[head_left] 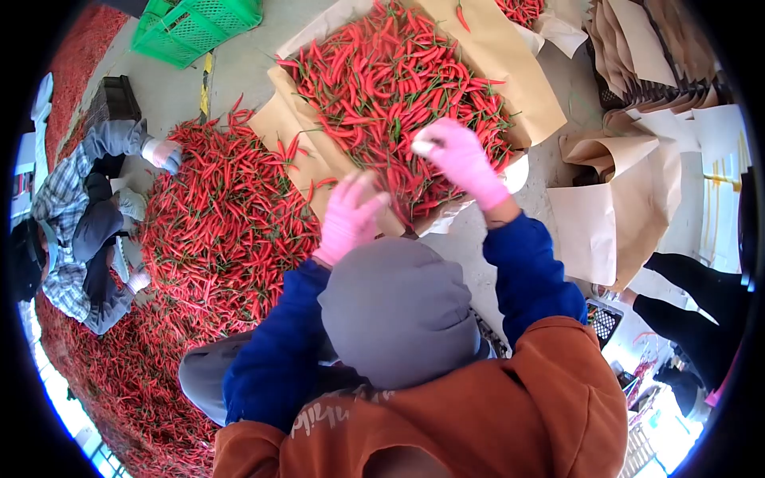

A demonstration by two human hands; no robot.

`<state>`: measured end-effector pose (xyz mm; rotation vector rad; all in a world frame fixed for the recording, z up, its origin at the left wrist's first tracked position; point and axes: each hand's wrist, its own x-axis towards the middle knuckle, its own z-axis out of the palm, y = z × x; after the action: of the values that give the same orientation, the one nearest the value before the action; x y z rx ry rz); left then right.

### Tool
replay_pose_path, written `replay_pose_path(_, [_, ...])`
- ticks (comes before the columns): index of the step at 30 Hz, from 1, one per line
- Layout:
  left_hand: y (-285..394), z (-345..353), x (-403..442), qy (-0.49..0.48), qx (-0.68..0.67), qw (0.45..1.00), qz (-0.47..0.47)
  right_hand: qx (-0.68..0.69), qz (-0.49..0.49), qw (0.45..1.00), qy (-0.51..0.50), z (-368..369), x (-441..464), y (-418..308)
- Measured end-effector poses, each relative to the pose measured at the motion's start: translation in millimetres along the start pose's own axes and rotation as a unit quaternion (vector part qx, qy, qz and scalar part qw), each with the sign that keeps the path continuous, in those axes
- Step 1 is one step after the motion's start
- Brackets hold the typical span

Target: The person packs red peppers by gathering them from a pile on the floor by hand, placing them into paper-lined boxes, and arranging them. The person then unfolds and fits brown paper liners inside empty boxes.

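My left hand, in a pink glove, is over the near-left edge of a cardboard box lined with brown paper. Its fingers are apart, slightly blurred, and I see nothing in them. Above the red chili peppers that fill the box is my right hand, also in a pink glove. Its fingers are curled together, with a whitish patch at the tips; whatever they may hold is hidden. Green stems show among the peppers. A large heap of loose chili peppers lies beside the box on the left.
A co-worker in a checked shirt crouches left of the heap, one gloved hand on it. A green crate stands at the top left. Brown paper bags and stacked paper liners are on the right, near another person's dark-clothed legs.
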<state>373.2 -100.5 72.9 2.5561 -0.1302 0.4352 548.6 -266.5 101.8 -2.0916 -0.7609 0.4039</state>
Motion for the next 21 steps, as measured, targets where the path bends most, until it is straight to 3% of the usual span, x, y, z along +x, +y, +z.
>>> replay_pose_path(3, [-13.5, -14.9, -3.6, 0.05, 0.037, 0.997, -0.052, 0.149, 0.019, 0.987, 0.064, -49.9, -16.4, -22.7])
replay_pose_path(5, [-18.8, -18.3, -4.4, 0.07, 0.035, 0.995, -0.067, 0.189, 0.06, 0.974, 0.109, -78.8, -32.8, -44.0])
replay_pose_path(7, [-18.1, -12.7, -5.6, 0.07, 0.02, 0.993, -0.09, 0.202, 0.041, 0.968, 0.142, -110.0, -58.2, -52.9])
replay_pose_path(9, [-17.1, -1.7, -6.0, 0.05, -0.008, 0.991, -0.121, 0.069, 0.089, 0.982, 0.15, -148.2, -104.8, -51.6])
replay_pose_path(11, [-12.8, 9.5, 2.2, -0.01, 0.014, 0.996, -0.082, -0.003, 0.153, 0.97, 0.189, -178.0, -172.6, -19.3])
replay_pose_path(12, [-10.8, 17.7, 10.6, -0.031, 0.016, 0.998, -0.056, -0.073, 0.275, 0.94, 0.188, -201.8, -221.5, 12.2])
replay_pose_path(13, [-6.6, 24.7, 19.5, -0.052, 0.019, 0.998, -0.03, -0.087, 0.308, 0.917, 0.239, -214.5, -277.8, 39.8])
replay_pose_path(14, [0.8, 31.0, 28.3, -0.054, 0.023, 0.998, -0.012, -0.111, 0.423, 0.866, 0.244, -228.7, -333.0, 53.2])
replay_pose_path(15, [9.4, 35.9, 39.8, -0.065, 0.046, 0.996, 0.045, -0.157, 0.443, 0.845, 0.257, -235.4, -405.1, 89.0])
replay_pose_path(16, [14.4, 47.5, 41.9, -0.099, 0.046, 0.992, 0.068, -0.3, 0.486, 0.799, 0.187, -248.6, -507.0, 153.6])
replay_pose_path(17, [16.7, 61.4, 39.4, -0.134, 0.047, 0.986, 0.089, -0.333, 0.562, 0.75, 0.103, -242.6, -585.1, 169.5])
replay_pose_path(18, [21.5, 65.9, 36.0, -0.16, 0.074, 0.982, 0.063, -0.462, 0.641, 0.564, -0.24, -226.8, -592.1, 131.0])
replay_pose_path(19, [16.5, 71.9, 31.5, -0.183, 0.071, 0.98, 0.029, -0.371, 0.781, 0.468, -0.183, -220.0, -572.8, 115.1])
replay_pose_path(21, [3.6, 80.8, 14.8, -0.239, 0.071, 0.968, -0.038, -0.505, 0.649, 0.561, -0.091, -202.7, -581.5, 181.8])
